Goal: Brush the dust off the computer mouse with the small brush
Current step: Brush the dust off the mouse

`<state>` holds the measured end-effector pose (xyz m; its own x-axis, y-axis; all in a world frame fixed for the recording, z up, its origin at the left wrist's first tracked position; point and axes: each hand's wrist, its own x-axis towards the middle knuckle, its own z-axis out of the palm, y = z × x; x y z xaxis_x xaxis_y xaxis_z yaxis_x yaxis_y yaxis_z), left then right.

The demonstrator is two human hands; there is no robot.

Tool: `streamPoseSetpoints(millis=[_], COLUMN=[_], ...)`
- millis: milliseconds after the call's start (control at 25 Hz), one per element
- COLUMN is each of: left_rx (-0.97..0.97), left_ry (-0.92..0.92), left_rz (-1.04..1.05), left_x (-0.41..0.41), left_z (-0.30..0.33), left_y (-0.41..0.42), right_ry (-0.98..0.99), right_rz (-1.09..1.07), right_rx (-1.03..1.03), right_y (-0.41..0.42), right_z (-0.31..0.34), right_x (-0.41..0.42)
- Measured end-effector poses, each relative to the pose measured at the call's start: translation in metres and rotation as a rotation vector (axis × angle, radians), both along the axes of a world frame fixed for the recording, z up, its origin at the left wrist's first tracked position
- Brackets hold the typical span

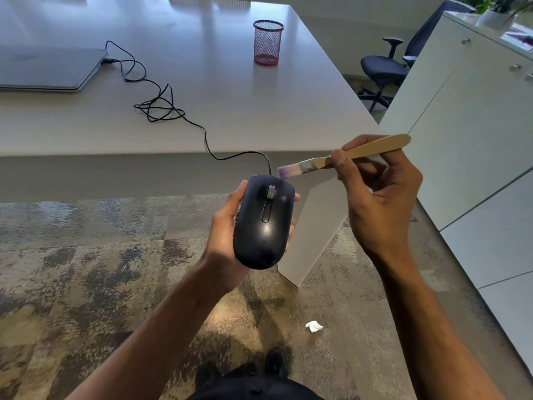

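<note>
A black wired computer mouse (264, 223) is held in front of me, off the table, top side up, in my left hand (223, 229), which grips it from below and the left. My right hand (377, 197) pinches a small brush (346, 155) with a pale wooden handle and a metal ferrule. Its purple-white bristles (287, 171) sit at the mouse's front right edge, just above the right button. The mouse's black cable (161, 106) runs up over the table edge, coils on the tabletop and reaches a shut grey laptop (49, 67).
The white table (230, 105) carries a red mesh pen cup (267, 43) at the back right. A white cabinet (476, 125) stands at the right, a dark office chair (386, 70) behind it. A crumpled white scrap (314, 326) lies on the patterned carpet.
</note>
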<state>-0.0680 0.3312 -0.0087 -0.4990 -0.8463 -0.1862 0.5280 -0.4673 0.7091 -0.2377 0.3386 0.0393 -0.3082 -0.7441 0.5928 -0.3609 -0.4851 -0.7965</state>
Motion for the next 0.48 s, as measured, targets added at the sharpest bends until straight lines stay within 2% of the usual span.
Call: streamPoseSetpoints(millis=[120,280,360,480], left_rx=[0.025,-0.122,-0.132,-0.005], left_ry=[-0.031,-0.109,-0.089,-0.036], left_rz=[0.052,0.149,0.166,0.101], left_x=[0.000,-0.001,-0.001,0.000], left_z=[-0.004,-0.004,-0.003,-0.002], left_y=[-0.003,0.001,0.002,-0.003], right_ry=[-0.060,0.102,0.106,0.017], right_rz=[0.183,0.472,0.454,0.344], right_rx=[-0.008,0.110,0.112,0.097], right_y=[0.013,0.034,0.033,0.024], right_z=[0.000,-0.006,-0.008,-0.008], right_x=[-0.001,0.005,0.002,-0.010])
